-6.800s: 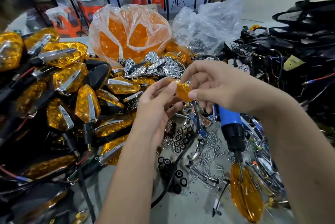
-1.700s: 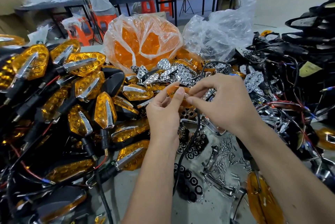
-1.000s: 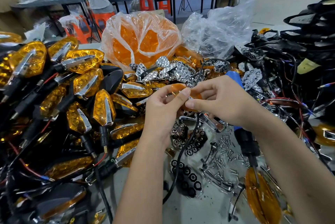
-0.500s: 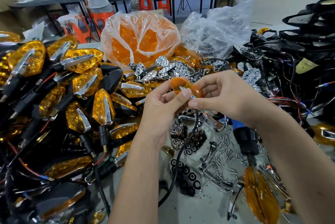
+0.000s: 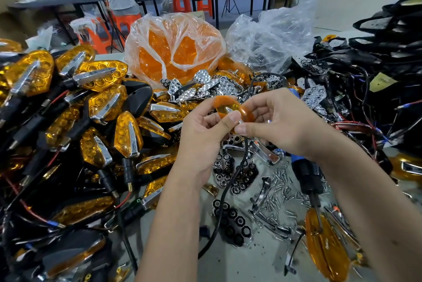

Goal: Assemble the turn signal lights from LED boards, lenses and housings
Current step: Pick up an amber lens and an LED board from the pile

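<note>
Lens [image 5: 235, 108], amber, pinched between left hand [image 5: 205, 133] and right hand [image 5: 280, 126]; its lower edge hidden behind thumbs.

Translucent amber plastic lens [image 5: 230, 108] between the fingers, chrome sliver showing through. Heaped finished turn signals [image 5: 100, 103]: amber honeycomb-patterned lenses, chrome blades, black housings, red wires. Clear plastic bag [image 5: 173, 46] glowing orange with lenses. Chrome reflector pieces [image 5: 206, 90], hexagon-celled. Silver screws [image 5: 277, 195] on grey tabletop. Blue-and-black screwdriver [image 5: 307, 172]. Orange stools [image 5: 191, 4] behind.
</note>
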The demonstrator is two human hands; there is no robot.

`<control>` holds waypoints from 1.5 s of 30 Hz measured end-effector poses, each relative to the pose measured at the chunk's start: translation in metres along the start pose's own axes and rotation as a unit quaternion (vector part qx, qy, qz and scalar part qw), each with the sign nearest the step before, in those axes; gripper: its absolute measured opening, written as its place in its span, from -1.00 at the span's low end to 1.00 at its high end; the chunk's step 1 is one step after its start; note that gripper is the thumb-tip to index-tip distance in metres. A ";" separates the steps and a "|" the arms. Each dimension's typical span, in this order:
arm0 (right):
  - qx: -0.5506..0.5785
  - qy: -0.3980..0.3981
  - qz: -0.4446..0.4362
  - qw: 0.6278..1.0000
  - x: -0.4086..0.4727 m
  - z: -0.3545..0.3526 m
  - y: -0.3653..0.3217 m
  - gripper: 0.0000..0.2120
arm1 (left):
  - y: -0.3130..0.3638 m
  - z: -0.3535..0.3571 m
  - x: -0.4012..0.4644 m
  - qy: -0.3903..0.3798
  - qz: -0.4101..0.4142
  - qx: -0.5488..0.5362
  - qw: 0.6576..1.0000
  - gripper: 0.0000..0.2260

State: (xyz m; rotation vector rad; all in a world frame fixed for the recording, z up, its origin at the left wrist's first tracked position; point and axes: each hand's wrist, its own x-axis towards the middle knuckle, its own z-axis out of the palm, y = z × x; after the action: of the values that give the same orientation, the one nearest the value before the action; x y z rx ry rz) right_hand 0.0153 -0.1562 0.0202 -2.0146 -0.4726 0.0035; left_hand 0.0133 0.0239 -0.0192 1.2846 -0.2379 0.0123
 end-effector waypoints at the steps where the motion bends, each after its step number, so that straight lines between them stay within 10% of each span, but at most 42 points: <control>1: -0.006 0.000 -0.001 1.000 0.001 0.001 0.001 -0.90 | 0.000 0.000 0.000 0.002 0.000 0.002 1.000 -0.72; 27: -0.028 0.015 -0.029 0.999 0.000 0.002 -0.017 -0.87 | 0.018 -0.011 -0.005 -0.019 0.013 -0.012 1.000 -0.82; 36: -0.101 0.096 0.024 0.990 0.005 0.066 -0.017 -0.69 | 0.024 -0.030 -0.001 0.115 0.051 0.082 0.989 -0.76; 45: -0.284 -0.063 0.050 0.956 0.003 0.083 -0.014 -0.85 | 0.016 -0.029 0.002 0.150 0.049 0.106 0.982 -0.76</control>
State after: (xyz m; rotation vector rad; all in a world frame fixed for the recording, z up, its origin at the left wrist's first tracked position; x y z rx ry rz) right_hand -0.0031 -0.0787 -0.0062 -2.6147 -0.4882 0.0647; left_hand 0.0178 0.0562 -0.0109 1.4621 -0.0406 0.3204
